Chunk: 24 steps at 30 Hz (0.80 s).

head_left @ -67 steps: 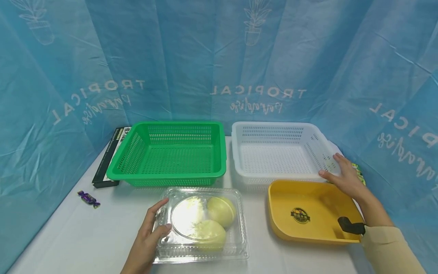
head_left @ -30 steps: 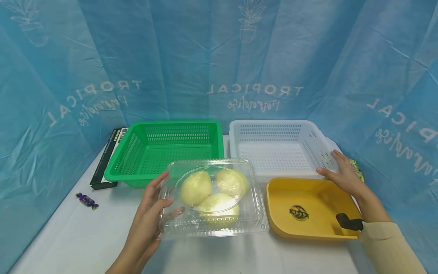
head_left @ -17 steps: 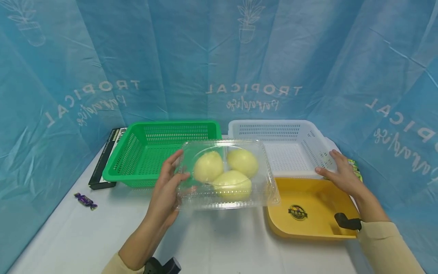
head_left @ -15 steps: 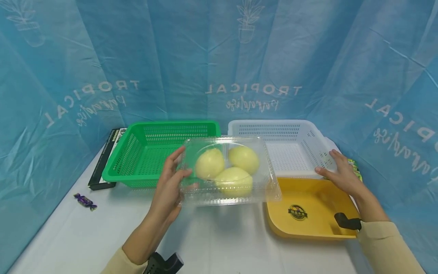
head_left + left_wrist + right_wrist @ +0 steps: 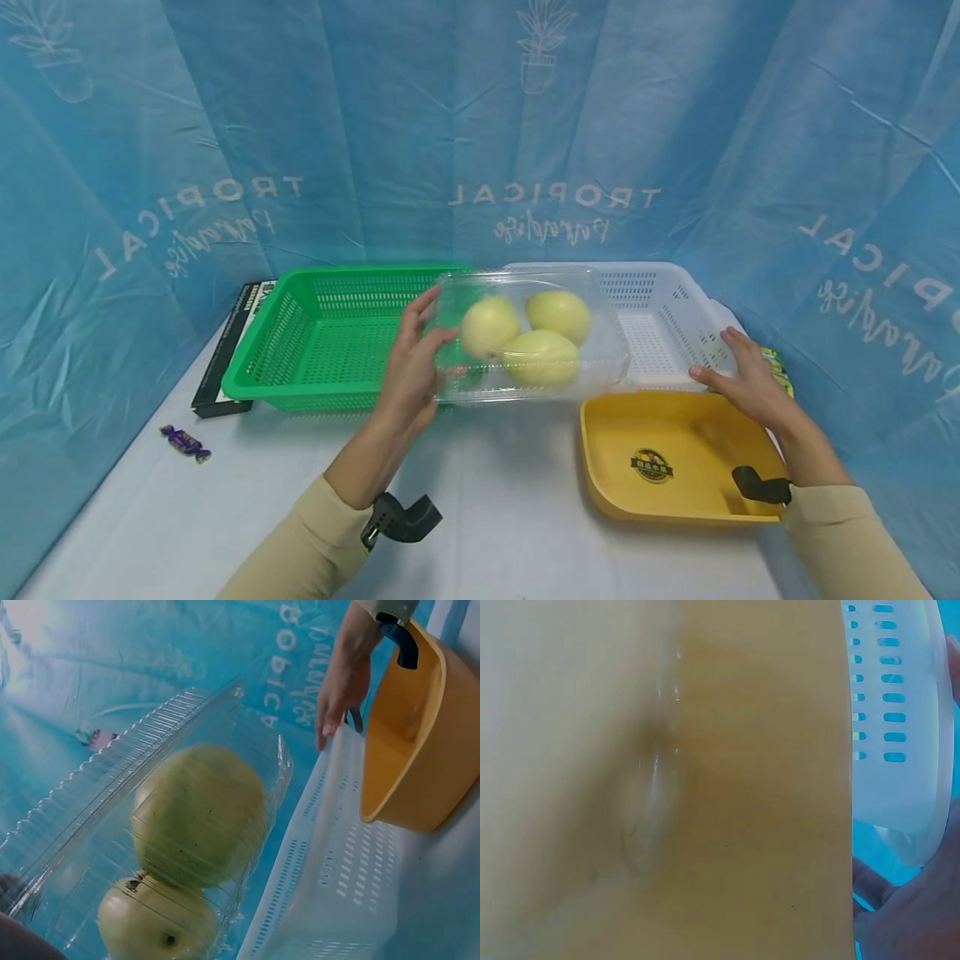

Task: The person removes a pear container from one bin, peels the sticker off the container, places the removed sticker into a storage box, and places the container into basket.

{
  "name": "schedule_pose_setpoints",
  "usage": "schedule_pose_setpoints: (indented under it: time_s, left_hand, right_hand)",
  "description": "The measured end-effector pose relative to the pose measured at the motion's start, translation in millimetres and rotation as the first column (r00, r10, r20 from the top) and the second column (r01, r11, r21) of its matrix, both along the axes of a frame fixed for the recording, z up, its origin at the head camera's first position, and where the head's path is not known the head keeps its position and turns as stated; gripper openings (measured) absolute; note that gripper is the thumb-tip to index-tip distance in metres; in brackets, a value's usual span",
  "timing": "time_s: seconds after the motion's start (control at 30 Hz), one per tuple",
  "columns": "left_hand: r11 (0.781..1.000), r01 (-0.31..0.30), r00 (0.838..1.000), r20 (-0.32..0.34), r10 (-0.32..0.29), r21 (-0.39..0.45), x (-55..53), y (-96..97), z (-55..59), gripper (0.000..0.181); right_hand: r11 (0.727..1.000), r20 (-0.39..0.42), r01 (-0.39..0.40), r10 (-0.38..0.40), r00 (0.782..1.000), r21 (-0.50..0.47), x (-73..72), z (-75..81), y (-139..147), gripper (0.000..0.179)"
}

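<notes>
My left hand [image 5: 415,358] grips the left end of a clear plastic clamshell box [image 5: 607,367], thumb on top and fingers below. Inside the box are three round pale yellow-green fruits [image 5: 551,360]; the left wrist view shows a stem on one fruit [image 5: 199,817]. The box is raised off the table, in front of the gap between the green basket [image 5: 360,385] and the white basket [image 5: 675,333], overlapping both in the head view. At the white basket's near right corner, my right hand [image 5: 757,387] holds the rim [image 5: 334,742]; some of its fingers are hidden.
A yellow bin [image 5: 600,492] with a round label stands in front of the white basket, under my right forearm. A purple wrapped candy [image 5: 184,442] lies at the left, near a black-and-white box [image 5: 225,375]. A green packet [image 5: 780,371] shows behind my right hand. Blue curtain [image 5: 405,125] surrounds the table.
My left hand has lifted the clamshell box from the table and carried it up, forward and to the right. My right hand has stayed at the white basket's corner.
</notes>
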State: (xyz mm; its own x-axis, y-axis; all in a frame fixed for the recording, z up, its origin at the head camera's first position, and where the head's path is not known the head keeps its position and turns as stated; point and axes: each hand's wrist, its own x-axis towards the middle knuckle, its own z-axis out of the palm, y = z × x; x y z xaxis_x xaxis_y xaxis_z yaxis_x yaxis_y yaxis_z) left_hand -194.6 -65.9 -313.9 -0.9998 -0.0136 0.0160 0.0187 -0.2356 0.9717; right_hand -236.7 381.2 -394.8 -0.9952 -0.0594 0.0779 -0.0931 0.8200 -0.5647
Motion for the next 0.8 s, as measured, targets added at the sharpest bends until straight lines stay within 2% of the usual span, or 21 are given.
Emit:
schedule_pose_setpoints:
  time_s: [0.2,0.57,0.8]
  left_hand:
    - [1.000,-0.009,1.000,0.008,0.009,-0.003,-13.2,15.4,0.1,0.055]
    - [1.000,0.011,1.000,0.028,-0.011,0.013,-40.7,45.0,-5.9,0.053]
    - [0.999,0.024,0.999,0.039,-0.026,0.032,-55.2,63.4,-5.6,0.054]
  right_hand:
    - [1.000,-0.003,-0.005,0.005,1.000,0.010,0.2,1.5,-0.5,0.093]
    - [1.000,0.005,0.002,-0.002,1.000,0.004,0.7,-0.2,-0.3,0.094]
    - [1.000,0.013,-0.005,0.004,1.000,0.007,0.7,1.6,-1.0,0.094]
